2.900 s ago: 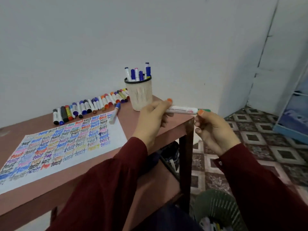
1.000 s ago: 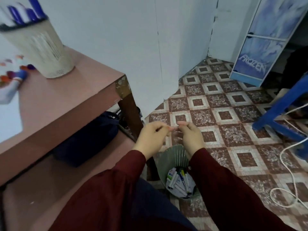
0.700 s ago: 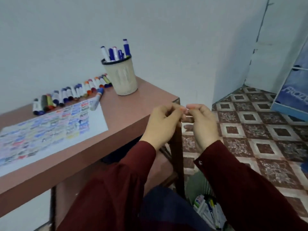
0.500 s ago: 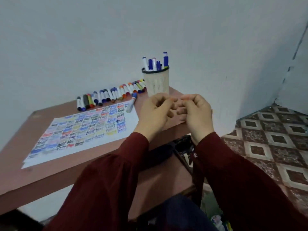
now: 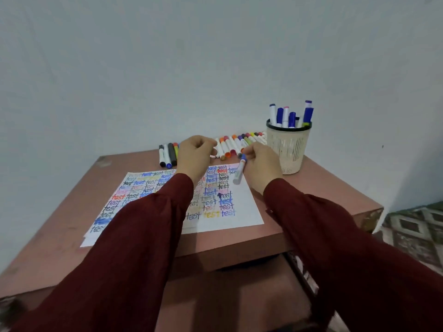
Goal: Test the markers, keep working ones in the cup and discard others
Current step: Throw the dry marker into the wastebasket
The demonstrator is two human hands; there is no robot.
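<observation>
Nearest to you, two dark red sleeves reach over the front edge of the reddish table. Under them lies a white paper sheet covered with the word "test" in many colours. Your right hand pinches the blue end of a blue-capped marker, whose white barrel slants down over the sheet's far right corner. Your left hand, apart from the right, has its fingers curled down over the row of markers; whether it grips one cannot be told. That row lies along the table's far edge against the wall. Just right of it stands the mesh cup, upright, with several blue and white markers standing in it.
</observation>
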